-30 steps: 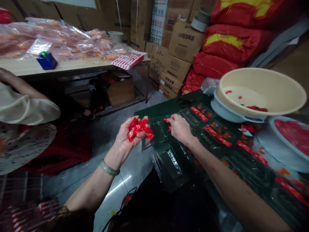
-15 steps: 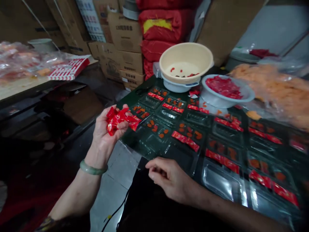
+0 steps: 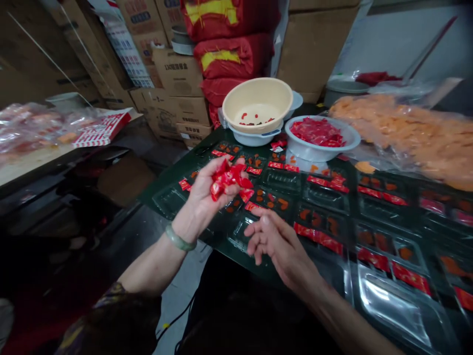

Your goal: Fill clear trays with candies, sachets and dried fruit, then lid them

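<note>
My left hand [image 3: 201, 197], wearing a pale green bangle [image 3: 180, 238], is raised over the table's left part. Its fingers curl around a bunch of small red packets [image 3: 226, 182]. My right hand [image 3: 275, 239] is lower and to the right, over the near trays, its fingers loosely apart with nothing visible in them. Clear plastic trays [image 3: 284, 181] stand in rows on the dark green table [image 3: 162, 177]. Orange-brown dried pieces [image 3: 271, 198] lie in their small compartments, and many trays also carry red packets [image 3: 320, 237]. My hands hide some trays.
Behind the trays, a cream basin [image 3: 258, 101] sits on a pale blue one. A white basin [image 3: 321, 153] holds many red packets. To the right lies a big clear bag of orange pieces [image 3: 406, 135]. Cardboard boxes [image 3: 181, 74] and red bundles [image 3: 236, 54] are stacked beyond.
My left hand has moved right over the trays with its packets. My right hand has risen toward the trays, and its curled fingers have spread. The view has shifted.
</note>
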A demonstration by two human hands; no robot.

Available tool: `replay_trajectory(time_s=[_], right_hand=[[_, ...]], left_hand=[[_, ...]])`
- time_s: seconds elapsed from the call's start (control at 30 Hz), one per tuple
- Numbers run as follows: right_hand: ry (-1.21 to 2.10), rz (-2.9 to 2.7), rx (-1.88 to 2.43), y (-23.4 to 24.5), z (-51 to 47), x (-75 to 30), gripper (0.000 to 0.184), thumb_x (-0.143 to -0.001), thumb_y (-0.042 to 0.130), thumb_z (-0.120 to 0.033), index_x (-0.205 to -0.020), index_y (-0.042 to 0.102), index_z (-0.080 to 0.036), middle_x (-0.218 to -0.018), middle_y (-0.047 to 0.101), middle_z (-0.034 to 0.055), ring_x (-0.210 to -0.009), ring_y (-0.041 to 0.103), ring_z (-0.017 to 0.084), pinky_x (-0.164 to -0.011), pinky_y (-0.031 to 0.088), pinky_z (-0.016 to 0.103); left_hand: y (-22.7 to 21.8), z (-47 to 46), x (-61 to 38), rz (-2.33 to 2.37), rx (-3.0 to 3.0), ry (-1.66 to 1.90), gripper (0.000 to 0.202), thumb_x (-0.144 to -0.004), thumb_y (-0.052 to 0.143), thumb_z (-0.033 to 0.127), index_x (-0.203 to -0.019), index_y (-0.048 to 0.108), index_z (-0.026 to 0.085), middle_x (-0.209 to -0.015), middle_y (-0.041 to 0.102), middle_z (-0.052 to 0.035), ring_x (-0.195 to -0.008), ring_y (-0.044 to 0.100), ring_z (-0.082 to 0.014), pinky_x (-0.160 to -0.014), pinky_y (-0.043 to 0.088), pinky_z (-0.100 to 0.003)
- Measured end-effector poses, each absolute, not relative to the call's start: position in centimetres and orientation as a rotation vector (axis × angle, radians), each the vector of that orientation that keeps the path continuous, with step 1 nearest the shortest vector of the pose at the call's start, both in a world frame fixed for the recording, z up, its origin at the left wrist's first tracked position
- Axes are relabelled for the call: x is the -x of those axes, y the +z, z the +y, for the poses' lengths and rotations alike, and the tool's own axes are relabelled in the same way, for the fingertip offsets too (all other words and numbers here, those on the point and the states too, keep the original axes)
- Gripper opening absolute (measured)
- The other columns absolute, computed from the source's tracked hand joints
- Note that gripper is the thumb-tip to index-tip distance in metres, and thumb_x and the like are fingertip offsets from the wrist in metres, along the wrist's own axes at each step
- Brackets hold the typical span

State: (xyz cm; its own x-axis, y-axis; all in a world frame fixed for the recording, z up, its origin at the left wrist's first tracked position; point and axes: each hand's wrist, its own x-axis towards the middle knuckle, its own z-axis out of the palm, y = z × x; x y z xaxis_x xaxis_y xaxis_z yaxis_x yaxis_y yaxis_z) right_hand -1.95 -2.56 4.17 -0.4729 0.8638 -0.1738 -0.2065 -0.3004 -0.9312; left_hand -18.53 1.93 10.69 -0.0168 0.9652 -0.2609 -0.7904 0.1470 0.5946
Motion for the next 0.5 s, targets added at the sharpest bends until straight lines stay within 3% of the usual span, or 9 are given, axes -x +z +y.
replay_trajectory(time_s=[0.1,0.23,0.5], right_hand=[[1.850,-1.135,0.869,5.2,-1.1,3.6,0.037,-0.081,0.053,-0.052,-0.098,0.050,-0.018,-0.074,0.058,-0.0004,-0.052,0.055,0.010,-0.037,0.039,0.019],[1.822,-1.213,0.921,4.5,-0.8,5.3,0.028,-0.074,0.065,-0.039,-0.080,0.050,-0.017,-0.058,0.055,-0.0046,-0.041,0.047,0.006,-0.035,0.036,0.017],[1.837,-1.348,0.960,3.0,-1.2,7.0,0.023,-0.073,0.062,-0.037,-0.068,0.051,-0.017,-0.054,0.053,-0.0043,-0.040,0.043,0.005,-0.038,0.033,0.018]], left_hand=[[9.2,0.6,18.0,0.701,-0.261,1.370,0.012,-0.081,0.049,0.018,-0.072,0.055,0.014,-0.080,0.063,-0.0099,-0.049,0.056,-0.0119,-0.029,0.031,-0.015],[7.5,-1.0,18.7,0.655,-0.184,1.392,0.008,-0.080,0.051,0.018,-0.075,0.057,0.015,-0.084,0.063,-0.0102,-0.058,0.060,-0.0156,-0.029,0.033,-0.015],[6.0,-3.0,22.7,0.504,-0.051,1.571,0.019,-0.085,0.043,0.020,-0.070,0.053,0.013,-0.083,0.062,-0.0114,-0.069,0.061,-0.0155,-0.031,0.034,-0.012]])
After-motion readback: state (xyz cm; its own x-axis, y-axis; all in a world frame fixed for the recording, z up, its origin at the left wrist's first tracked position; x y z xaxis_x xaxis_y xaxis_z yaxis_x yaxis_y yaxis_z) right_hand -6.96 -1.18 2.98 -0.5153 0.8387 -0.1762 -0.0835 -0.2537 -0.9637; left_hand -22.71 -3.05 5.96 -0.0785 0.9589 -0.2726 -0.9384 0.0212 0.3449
